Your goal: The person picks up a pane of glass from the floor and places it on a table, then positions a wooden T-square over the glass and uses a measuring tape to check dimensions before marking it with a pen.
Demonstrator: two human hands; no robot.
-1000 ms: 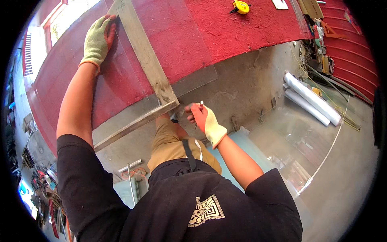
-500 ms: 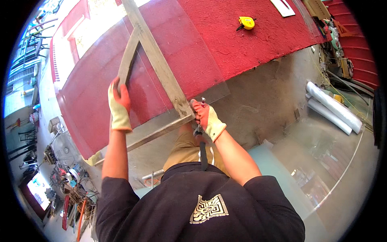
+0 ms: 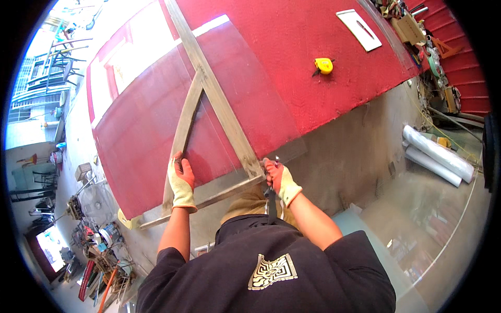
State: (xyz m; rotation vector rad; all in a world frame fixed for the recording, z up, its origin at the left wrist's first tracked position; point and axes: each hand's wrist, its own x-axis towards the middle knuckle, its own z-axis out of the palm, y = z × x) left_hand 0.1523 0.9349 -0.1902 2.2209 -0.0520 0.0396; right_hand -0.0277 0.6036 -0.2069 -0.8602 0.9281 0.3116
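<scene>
A clear glass sheet (image 3: 250, 88) lies on a red-covered table (image 3: 292, 31). Across it rests a wooden T-square (image 3: 222, 101) with a slanted brace, its crossbar (image 3: 219, 194) along the near edge. My left hand (image 3: 182, 182), in a cream glove with orange-red fingers, closes round the lower brace. Beside the corner where long bar and crossbar meet, my right hand (image 3: 282, 182), gloved alike, is closed on a slim tool with a shiny knob (image 3: 277, 158) on top. The tool's lower part is hidden by the fingers.
A yellow tape measure (image 3: 324, 65) and a white slotted plate (image 3: 359, 29) lie on the red cover. Clear-wrapped rolls (image 3: 438, 154) stand on the right. A fan (image 3: 97, 204) and piled tools are at the left, with cluttered items (image 3: 409, 28) at the far right.
The whole view has shifted, so table and T-square appear lower and further right. My left hand has slid nearer along the brace and its fingers have curled round it. My right hand stays at the corner.
</scene>
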